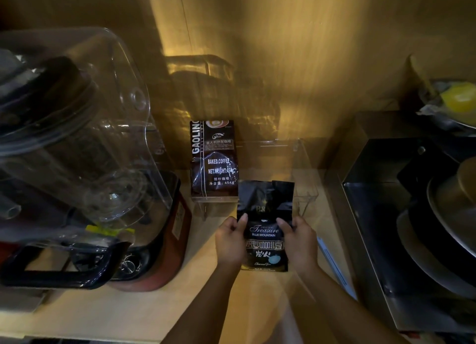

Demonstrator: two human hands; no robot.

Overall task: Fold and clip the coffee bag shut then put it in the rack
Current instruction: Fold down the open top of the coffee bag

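A black coffee bag [265, 210] with "Treasure Blue Mountain" print stands upright on the wooden counter, its top unfolded and slightly crumpled. My left hand [230, 240] grips its left edge and my right hand [300, 240] grips its right edge, thumbs on the front. Just behind it stands a clear acrylic rack [305, 186]. A brown "Gaoling Baked Coffee" bag [213, 161] occupies the rack's left side; the right side holds nothing. No clip is in view.
A large blender [85, 148] with a clear cover and red base fills the left of the counter. A steel sink [391, 215] with stacked pans lies to the right. A wooden wall closes off the back.
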